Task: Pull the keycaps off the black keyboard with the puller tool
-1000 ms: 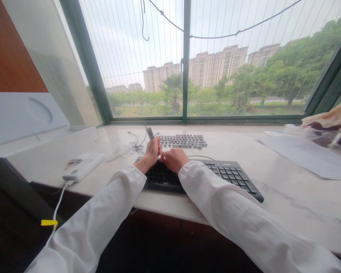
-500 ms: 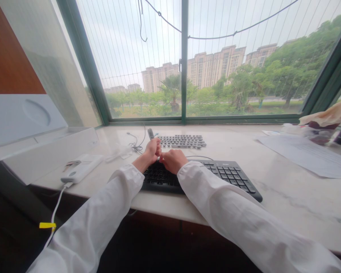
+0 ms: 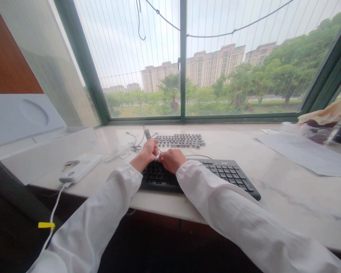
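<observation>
The black keyboard (image 3: 230, 172) lies near the table's front edge. Its number pad still has keys, while bare key sockets show in its left part. Over its upper left portion, my left hand (image 3: 148, 150) is closed around a dark grey stick-like tool (image 3: 147, 134) whose upper end sticks out above the fist. My right hand (image 3: 172, 159) is closed just right of it, low over the keyboard, fingertips near the left hand. Whatever its fingers pinch is hidden. Behind both hands, rows of loose keycaps (image 3: 184, 140) are laid out on the table.
A tangled thin cable (image 3: 135, 146) and clear plastic (image 3: 118, 151) lie to the left. Further left are a white power bank (image 3: 81, 168) with a white cord (image 3: 56, 208) and an open white box (image 3: 49, 149). Paper sheets (image 3: 307, 153) lie at right. A window stands behind the table.
The tool in my left hand leans a little more to the left, and a thin piece shows between the hands. Both hands stay over the same part of the keyboard.
</observation>
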{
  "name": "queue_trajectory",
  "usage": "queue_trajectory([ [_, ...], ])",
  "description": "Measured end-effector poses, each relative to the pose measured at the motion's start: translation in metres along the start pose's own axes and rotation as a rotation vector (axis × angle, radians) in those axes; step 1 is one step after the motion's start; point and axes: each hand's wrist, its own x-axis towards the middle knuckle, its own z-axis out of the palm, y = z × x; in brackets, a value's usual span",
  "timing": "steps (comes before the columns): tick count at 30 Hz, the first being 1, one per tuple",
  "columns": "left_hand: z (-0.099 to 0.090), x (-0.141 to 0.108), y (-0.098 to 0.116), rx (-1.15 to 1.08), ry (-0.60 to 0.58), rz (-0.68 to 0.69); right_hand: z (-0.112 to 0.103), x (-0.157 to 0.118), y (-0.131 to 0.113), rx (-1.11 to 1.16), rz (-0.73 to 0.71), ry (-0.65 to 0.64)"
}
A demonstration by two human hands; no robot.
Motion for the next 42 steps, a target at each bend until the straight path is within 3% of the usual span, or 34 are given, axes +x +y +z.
queue_trajectory([
  [4, -0.002, -0.004, -0.002, -0.021, 0.059, 0.041, 0.0, 0.0, -0.001, -0.004, 0.001, -0.006],
  [9, 0.004, -0.008, -0.01, -0.05, 0.157, 0.189, -0.003, -0.001, -0.003, -0.013, 0.007, -0.022],
  [19, 0.008, -0.009, -0.014, -0.03, 0.133, 0.256, -0.001, -0.001, -0.003, -0.038, -0.026, -0.017],
  [30, 0.004, -0.005, -0.005, -0.047, -0.1, 0.077, -0.001, -0.001, -0.003, -0.054, -0.034, 0.004],
  [42, 0.01, -0.004, -0.004, -0.031, -0.012, 0.018, -0.002, -0.003, -0.004, -0.047, -0.037, 0.005],
])
